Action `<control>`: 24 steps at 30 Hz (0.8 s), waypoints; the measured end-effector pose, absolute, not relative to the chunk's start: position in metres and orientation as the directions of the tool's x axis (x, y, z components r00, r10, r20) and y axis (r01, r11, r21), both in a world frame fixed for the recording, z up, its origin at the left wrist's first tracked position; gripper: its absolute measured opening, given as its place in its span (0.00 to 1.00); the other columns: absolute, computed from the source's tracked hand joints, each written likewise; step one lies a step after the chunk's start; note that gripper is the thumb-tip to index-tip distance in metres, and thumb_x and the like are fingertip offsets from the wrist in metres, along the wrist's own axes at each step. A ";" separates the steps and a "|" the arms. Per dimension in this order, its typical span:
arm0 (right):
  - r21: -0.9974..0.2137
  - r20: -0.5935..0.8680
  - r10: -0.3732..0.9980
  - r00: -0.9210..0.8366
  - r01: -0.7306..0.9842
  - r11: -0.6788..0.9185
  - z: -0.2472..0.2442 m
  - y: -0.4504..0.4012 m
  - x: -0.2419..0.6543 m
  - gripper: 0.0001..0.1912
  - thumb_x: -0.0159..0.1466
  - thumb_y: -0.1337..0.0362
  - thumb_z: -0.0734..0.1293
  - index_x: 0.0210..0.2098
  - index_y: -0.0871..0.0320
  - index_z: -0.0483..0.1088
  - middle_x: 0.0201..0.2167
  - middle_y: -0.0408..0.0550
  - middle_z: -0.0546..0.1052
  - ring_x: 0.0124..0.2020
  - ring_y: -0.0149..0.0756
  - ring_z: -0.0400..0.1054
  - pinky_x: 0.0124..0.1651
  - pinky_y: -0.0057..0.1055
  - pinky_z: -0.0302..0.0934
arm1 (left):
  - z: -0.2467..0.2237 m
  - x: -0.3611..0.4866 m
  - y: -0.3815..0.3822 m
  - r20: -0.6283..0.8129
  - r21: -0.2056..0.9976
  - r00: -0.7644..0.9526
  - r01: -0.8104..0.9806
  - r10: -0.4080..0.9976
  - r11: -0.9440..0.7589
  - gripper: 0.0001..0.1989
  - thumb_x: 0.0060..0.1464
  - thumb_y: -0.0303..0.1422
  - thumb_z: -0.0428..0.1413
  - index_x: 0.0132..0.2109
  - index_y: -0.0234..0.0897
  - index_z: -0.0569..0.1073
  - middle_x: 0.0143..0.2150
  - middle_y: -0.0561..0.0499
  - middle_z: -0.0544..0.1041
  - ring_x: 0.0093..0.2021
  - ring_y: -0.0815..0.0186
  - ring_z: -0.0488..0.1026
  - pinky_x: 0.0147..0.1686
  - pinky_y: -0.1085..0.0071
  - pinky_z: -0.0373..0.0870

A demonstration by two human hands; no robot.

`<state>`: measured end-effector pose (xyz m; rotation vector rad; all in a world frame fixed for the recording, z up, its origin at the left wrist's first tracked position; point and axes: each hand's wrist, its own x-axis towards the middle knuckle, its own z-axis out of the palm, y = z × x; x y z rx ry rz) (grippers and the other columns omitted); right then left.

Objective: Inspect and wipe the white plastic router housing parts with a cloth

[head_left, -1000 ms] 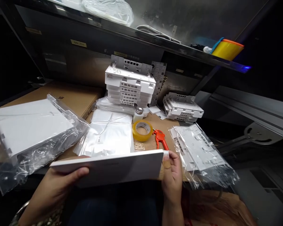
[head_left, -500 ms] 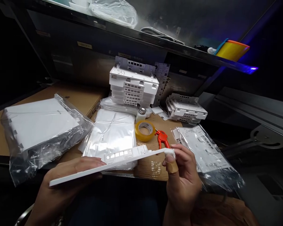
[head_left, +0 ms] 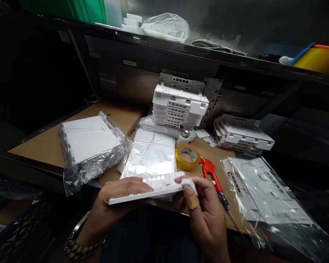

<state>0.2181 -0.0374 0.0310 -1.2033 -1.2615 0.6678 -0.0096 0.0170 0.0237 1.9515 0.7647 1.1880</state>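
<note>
My left hand (head_left: 117, 197) grips a thin white plastic panel (head_left: 163, 186), with the fingers on its upper face and the rest of the hand below. A row of small square openings runs along the panel's far side. My right hand (head_left: 208, 215), a tan bandage on its thumb, pinches a small white wad of wipe (head_left: 188, 183) at the panel's right end. Just beyond the hands lie a red air blow gun (head_left: 210, 169), a yellow tape roll (head_left: 180, 157) and flat clear plastic bags (head_left: 153, 157). The panel's underside is hidden.
Behind stand a tall stack of white plastic housings (head_left: 178, 104), a smaller stack (head_left: 244, 137) and a bottle with a metal top (head_left: 184, 135). Bagged white parts lie at left (head_left: 90, 138) and right (head_left: 279, 193). A shelf edge (head_left: 164, 45) crosses above.
The view has swung left, so the bench appears farther right. My hands are closer together, and the panel looks flatter and more foreshortened. The wipe stays at its right end.
</note>
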 end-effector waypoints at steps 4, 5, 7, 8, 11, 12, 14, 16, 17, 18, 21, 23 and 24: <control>-0.902 0.416 0.866 0.278 0.248 0.354 0.019 -0.032 0.220 0.06 0.73 0.61 0.66 0.49 0.51 0.72 0.39 0.42 0.83 0.39 0.31 0.79 0.42 0.25 0.73 | 0.018 0.004 0.014 0.464 0.880 0.066 0.084 0.883 -0.468 0.23 0.55 0.53 0.64 0.53 0.50 0.83 0.60 0.49 0.80 0.68 0.51 0.68 0.75 0.58 0.46; -0.889 0.449 0.838 0.312 0.247 0.384 0.015 -0.030 0.220 0.06 0.74 0.61 0.66 0.49 0.50 0.71 0.40 0.42 0.83 0.41 0.31 0.79 0.44 0.26 0.73 | 0.018 0.009 0.014 0.389 0.919 -0.085 -0.037 0.917 -0.393 0.33 0.52 0.61 0.61 0.60 0.53 0.78 0.69 0.52 0.71 0.74 0.52 0.58 0.76 0.59 0.41; -0.861 0.506 0.788 0.349 0.262 0.436 0.008 -0.029 0.219 0.06 0.73 0.61 0.66 0.49 0.50 0.71 0.41 0.42 0.84 0.44 0.31 0.80 0.46 0.26 0.73 | 0.020 0.016 0.018 0.070 0.891 -0.199 -0.428 0.978 -0.151 0.45 0.51 0.69 0.52 0.70 0.53 0.66 0.77 0.55 0.57 0.77 0.52 0.49 0.75 0.58 0.46; -0.852 0.521 0.775 0.358 0.268 0.449 0.005 -0.030 0.217 0.06 0.73 0.60 0.67 0.48 0.50 0.71 0.41 0.42 0.84 0.44 0.32 0.80 0.46 0.26 0.73 | 0.022 0.018 0.021 -0.102 0.794 -0.127 -0.608 0.987 0.004 0.46 0.55 0.69 0.49 0.72 0.50 0.62 0.77 0.51 0.58 0.76 0.50 0.52 0.74 0.54 0.51; -0.874 0.484 0.787 0.383 0.249 0.417 -0.002 -0.034 0.212 0.08 0.72 0.56 0.68 0.48 0.50 0.72 0.40 0.41 0.85 0.43 0.33 0.80 0.46 0.28 0.73 | 0.031 0.020 0.034 -0.411 0.455 0.164 -0.815 0.897 0.358 0.33 0.71 0.47 0.47 0.74 0.34 0.57 0.65 0.35 0.75 0.66 0.45 0.71 0.67 0.44 0.65; -0.887 0.461 0.796 0.393 0.229 0.401 -0.003 -0.036 0.210 0.08 0.72 0.55 0.68 0.47 0.50 0.72 0.40 0.41 0.85 0.43 0.33 0.80 0.47 0.29 0.74 | 0.033 0.021 0.038 -0.456 0.398 0.193 -0.829 0.869 0.393 0.30 0.71 0.38 0.48 0.74 0.31 0.56 0.61 0.34 0.78 0.61 0.45 0.76 0.65 0.44 0.68; -0.899 0.438 0.809 0.393 0.198 0.390 -0.006 -0.039 0.209 0.08 0.73 0.54 0.67 0.47 0.50 0.71 0.40 0.41 0.85 0.43 0.34 0.80 0.47 0.31 0.74 | 0.036 0.024 0.043 -0.511 0.338 0.215 -0.840 0.832 0.425 0.31 0.67 0.27 0.49 0.74 0.29 0.56 0.54 0.35 0.82 0.55 0.47 0.81 0.63 0.47 0.72; -0.894 0.449 0.812 0.373 0.195 0.405 -0.009 -0.042 0.211 0.08 0.73 0.55 0.67 0.46 0.50 0.71 0.39 0.42 0.85 0.42 0.34 0.81 0.47 0.31 0.75 | 0.037 0.026 0.046 -0.530 0.305 0.260 -0.829 0.807 0.468 0.31 0.65 0.24 0.51 0.73 0.26 0.57 0.52 0.35 0.83 0.52 0.46 0.82 0.62 0.47 0.73; -0.891 0.454 0.817 0.356 0.194 0.410 -0.010 -0.042 0.213 0.07 0.73 0.55 0.67 0.46 0.50 0.72 0.39 0.42 0.84 0.43 0.35 0.81 0.47 0.32 0.76 | 0.037 0.027 0.047 -0.542 0.285 0.289 -0.820 0.789 0.496 0.31 0.64 0.24 0.52 0.72 0.25 0.58 0.52 0.34 0.83 0.52 0.45 0.82 0.61 0.46 0.74; -0.894 0.447 0.830 0.334 0.182 0.409 -0.012 -0.043 0.215 0.07 0.73 0.56 0.67 0.46 0.50 0.71 0.39 0.43 0.84 0.43 0.36 0.81 0.46 0.33 0.76 | 0.037 0.028 0.048 -0.553 0.265 0.318 -0.809 0.770 0.525 0.31 0.64 0.24 0.52 0.72 0.24 0.58 0.52 0.34 0.83 0.52 0.45 0.82 0.61 0.45 0.74; -0.927 0.373 0.891 0.258 0.138 0.348 -0.016 -0.043 0.222 0.06 0.73 0.58 0.65 0.47 0.51 0.70 0.49 0.50 0.82 0.40 0.38 0.80 0.38 0.35 0.77 | 0.039 0.027 0.048 -0.581 0.225 0.373 -0.780 0.723 0.584 0.30 0.66 0.25 0.52 0.72 0.21 0.57 0.53 0.31 0.82 0.53 0.43 0.81 0.60 0.43 0.74; -0.914 0.389 0.892 0.230 0.219 0.342 -0.014 -0.043 0.223 0.05 0.72 0.61 0.66 0.47 0.52 0.72 0.54 0.54 0.78 0.41 0.39 0.79 0.34 0.33 0.76 | 0.042 0.028 0.047 -0.579 0.225 0.368 -0.786 0.728 0.576 0.29 0.68 0.29 0.50 0.72 0.21 0.58 0.54 0.30 0.81 0.54 0.42 0.81 0.60 0.42 0.74; -0.881 0.438 0.870 0.224 0.297 0.367 -0.010 -0.044 0.221 0.05 0.71 0.62 0.67 0.46 0.52 0.73 0.54 0.55 0.78 0.42 0.40 0.78 0.36 0.33 0.76 | 0.045 0.030 0.046 -0.571 0.235 0.353 -0.795 0.741 0.560 0.29 0.69 0.30 0.50 0.72 0.23 0.58 0.55 0.30 0.81 0.54 0.42 0.80 0.60 0.43 0.74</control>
